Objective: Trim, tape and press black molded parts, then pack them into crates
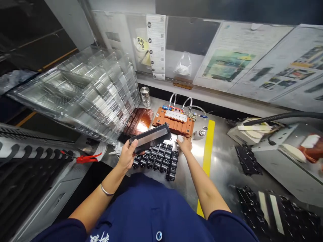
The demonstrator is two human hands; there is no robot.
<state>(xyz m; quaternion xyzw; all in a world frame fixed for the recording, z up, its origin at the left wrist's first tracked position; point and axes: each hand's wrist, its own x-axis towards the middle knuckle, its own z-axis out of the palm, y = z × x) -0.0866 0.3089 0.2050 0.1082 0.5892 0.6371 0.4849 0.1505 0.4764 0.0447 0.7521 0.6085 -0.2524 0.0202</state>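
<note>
Two hands: left hand (128, 155) grips a black panel (150, 137); right hand (185, 145), fingers loosely curled, touches the orange fixture (175, 123)

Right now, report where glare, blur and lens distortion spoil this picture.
Head view: glare whitens the steel bench beside the right hand and streaks the long black rectangular panel in the left hand; the stacked clear plastic trays glint; the red-and-white object at right is blurred; wide-angle bending curves the edges.
</note>
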